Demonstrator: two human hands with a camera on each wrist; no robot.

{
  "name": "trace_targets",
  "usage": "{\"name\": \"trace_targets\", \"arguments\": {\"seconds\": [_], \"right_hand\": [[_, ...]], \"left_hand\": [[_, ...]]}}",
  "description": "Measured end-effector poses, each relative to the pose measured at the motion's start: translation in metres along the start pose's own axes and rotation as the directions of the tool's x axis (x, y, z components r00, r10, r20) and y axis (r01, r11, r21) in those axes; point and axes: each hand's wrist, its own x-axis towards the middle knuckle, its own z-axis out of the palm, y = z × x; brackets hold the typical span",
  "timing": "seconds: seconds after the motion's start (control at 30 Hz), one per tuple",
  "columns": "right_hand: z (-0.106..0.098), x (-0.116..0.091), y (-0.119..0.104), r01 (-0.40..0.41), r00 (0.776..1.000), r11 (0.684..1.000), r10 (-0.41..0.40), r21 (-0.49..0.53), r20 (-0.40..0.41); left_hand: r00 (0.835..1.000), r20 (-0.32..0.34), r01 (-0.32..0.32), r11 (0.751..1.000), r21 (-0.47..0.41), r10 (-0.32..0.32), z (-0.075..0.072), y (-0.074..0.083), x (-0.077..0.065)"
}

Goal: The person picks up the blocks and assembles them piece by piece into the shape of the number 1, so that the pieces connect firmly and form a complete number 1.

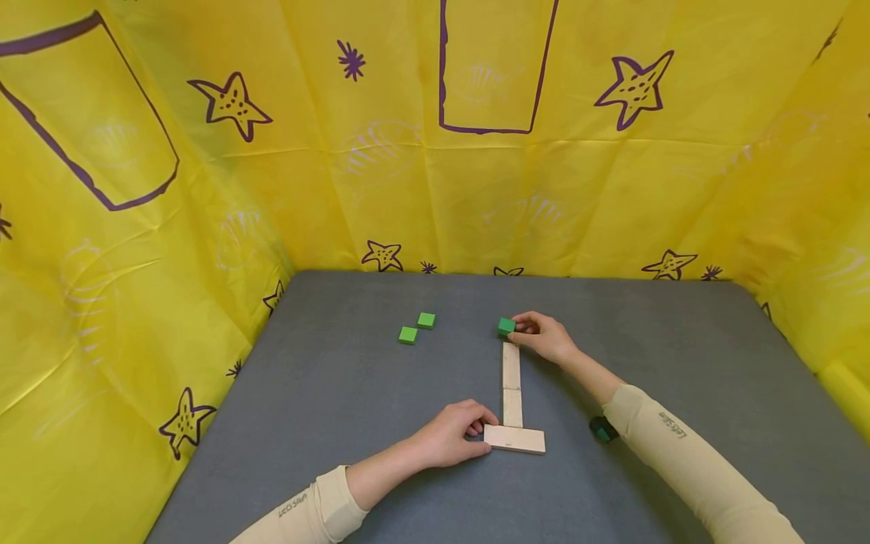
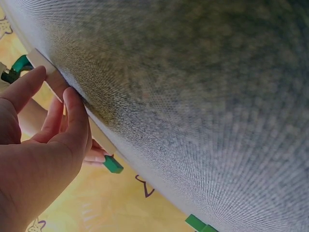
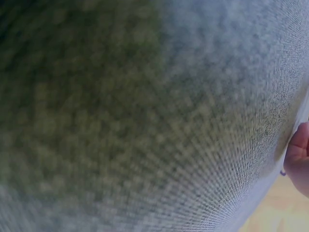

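While the right hand [image 1: 540, 337] pinches a small green block [image 1: 506, 326] just beyond the far end of two wooden strips [image 1: 512, 366], the left hand [image 1: 450, 436] grips the left end of a crosswise plank [image 1: 515, 439] at their near end. The block looks light, stiff and hard to break, perhaps slightly slick, so I'd take it by opposite sides; the plank probably handles best by its edges. Two light green tiles [image 1: 426, 321] lie to the left on the grey table [image 1: 340, 423]. Fingers cover the block's right side, and I can't tell whether it touches the strips. Something dark [image 1: 603, 429], beside the right sleeve [image 1: 680, 446], is hard to make out.
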Motion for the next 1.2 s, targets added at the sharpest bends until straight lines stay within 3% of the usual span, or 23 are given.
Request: {"name": "trace_targets", "arguments": {"seconds": [1.2], "right_hand": [[0.0032,-0.0016,0.0048,0.033,0.999,0.996,-0.031,-0.087,0.025]], "left_hand": [[1.0,-0.001,-0.003,1.0,-0.009,0.003,0.001,-0.003,-0.0005]]}}
